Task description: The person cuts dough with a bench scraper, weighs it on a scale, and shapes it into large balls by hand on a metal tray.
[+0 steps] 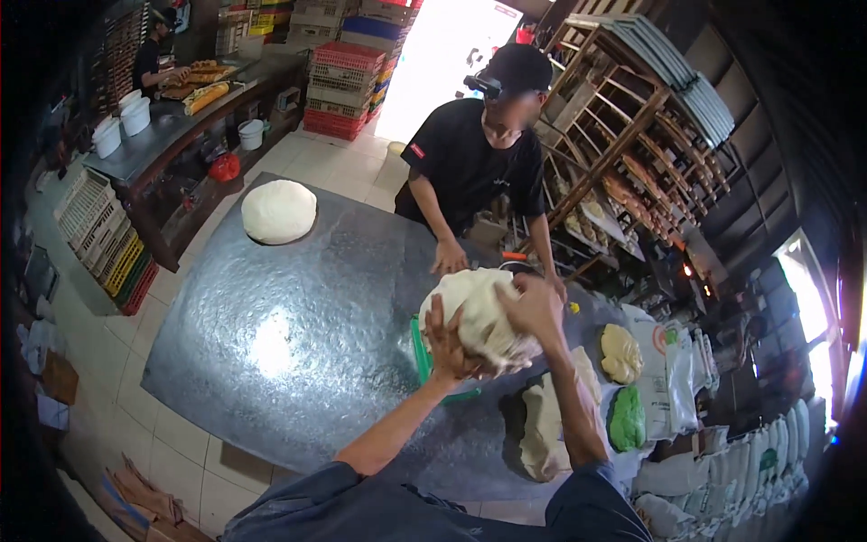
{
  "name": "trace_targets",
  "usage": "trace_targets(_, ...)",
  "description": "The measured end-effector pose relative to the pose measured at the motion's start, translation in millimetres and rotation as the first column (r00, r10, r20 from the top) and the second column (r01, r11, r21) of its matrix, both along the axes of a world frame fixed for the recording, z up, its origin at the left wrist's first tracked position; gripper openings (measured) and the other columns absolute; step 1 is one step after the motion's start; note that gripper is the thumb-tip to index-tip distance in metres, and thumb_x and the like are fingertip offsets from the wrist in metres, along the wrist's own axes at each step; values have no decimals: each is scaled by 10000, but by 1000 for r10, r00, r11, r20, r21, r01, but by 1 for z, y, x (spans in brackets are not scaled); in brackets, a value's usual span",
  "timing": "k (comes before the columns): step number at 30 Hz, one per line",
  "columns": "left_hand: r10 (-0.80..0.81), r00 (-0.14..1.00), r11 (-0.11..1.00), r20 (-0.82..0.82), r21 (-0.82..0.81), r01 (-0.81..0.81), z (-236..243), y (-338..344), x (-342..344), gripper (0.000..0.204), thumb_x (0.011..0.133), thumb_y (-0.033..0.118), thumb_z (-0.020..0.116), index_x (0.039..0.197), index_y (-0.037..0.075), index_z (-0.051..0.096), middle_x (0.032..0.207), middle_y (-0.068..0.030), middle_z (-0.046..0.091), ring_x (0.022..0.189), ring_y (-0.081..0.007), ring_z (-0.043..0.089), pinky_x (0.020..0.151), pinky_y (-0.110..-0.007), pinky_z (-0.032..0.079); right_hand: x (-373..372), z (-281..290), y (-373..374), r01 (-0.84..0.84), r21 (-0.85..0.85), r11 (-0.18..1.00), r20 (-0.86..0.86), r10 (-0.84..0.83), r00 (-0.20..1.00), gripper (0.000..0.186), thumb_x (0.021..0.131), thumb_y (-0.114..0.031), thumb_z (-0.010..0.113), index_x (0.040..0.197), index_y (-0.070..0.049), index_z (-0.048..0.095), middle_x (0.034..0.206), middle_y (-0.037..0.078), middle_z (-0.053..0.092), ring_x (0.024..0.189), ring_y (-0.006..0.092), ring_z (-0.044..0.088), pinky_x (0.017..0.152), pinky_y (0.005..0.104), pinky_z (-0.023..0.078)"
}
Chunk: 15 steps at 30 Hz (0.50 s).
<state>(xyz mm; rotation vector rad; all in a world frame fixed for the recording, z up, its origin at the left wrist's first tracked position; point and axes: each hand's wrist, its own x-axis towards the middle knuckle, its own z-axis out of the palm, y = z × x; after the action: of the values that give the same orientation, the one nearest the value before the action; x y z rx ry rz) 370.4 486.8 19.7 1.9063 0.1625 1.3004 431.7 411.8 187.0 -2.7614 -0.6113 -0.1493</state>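
1. The left hand (449,341) has its fingers spread apart, the palm side pressed against the near left side of the pale dough (465,294).
2. The right hand (531,307) bends over the dough's right side, fingers curled against it; blur hides the fingertips, so I cannot tell whether they pinch it.
3. The dough lies between both hands toward the far edge of the table (334,262), right of its middle, its near side ragged and folded.
4. A green object (421,352), mostly hidden, shows along the dough's left and near sides.
5. Across the far edge stands a co-worker (474,158), one hand (449,256) at the dough's far side.
6. Along the table's right end are a long dough piece (542,425), a yellowish lump (621,354) and a green lump (627,420).
7. A large round dough (279,211) sits near the far left corner.
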Motion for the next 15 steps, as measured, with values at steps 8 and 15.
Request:
trace_targets(8,258,931,939,-259,-159,-305,-46,30,-102,737,819,502,603,1378,83,368,1424,-262,272,1303,-394,283,1051,-481,254,-142,72,105,-697,437,569,-209,818,536,577,764,-400,715,1142,-34,476,845,114,565,778,209,580,708,335,458)
trace_targets(15,489,516,649,-704,-102,-754,-96,178,-285,723,844,422,636,1379,51,321,1379,-250,328,1247,-372,341,1022,-445,313,-98,-44,198,-69,723,687,-672,723,159,725,792,-437,713,1266,30,425,1142,147,530,914,189,559,769,279,479)
